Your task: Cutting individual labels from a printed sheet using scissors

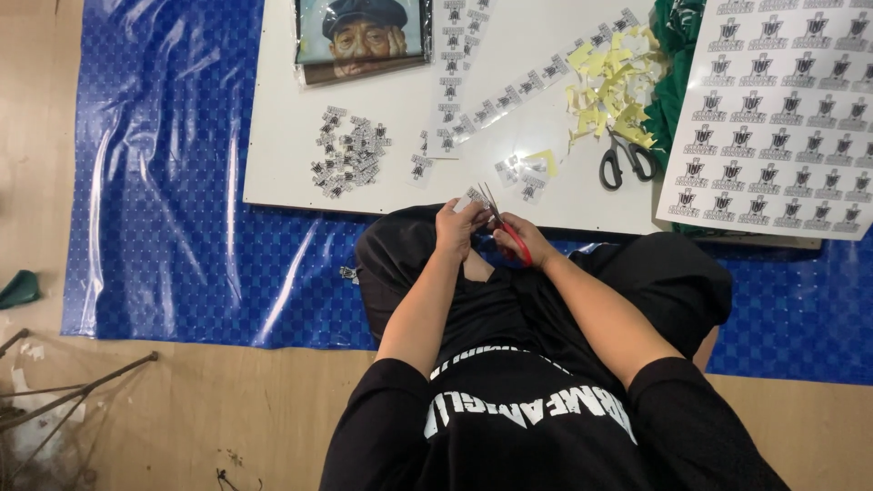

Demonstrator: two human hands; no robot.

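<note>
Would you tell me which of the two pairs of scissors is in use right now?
The red-handled scissors in the right hand; the black-handled scissors lie untouched on the white board.

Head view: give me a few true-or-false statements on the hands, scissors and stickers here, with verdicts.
1. The right hand holds red-handled scissors. True.
2. The left hand holds a small sticker piece at the blades. True.
3. The black scissors are in a hand. False: they lie untouched on the white board, beside the yellow scraps.
4. The pile of cut stickers lies on the blue mat. False: it lies on the white board.
5. An uncut sticker sheet lies at the right of the board. True.
</note>
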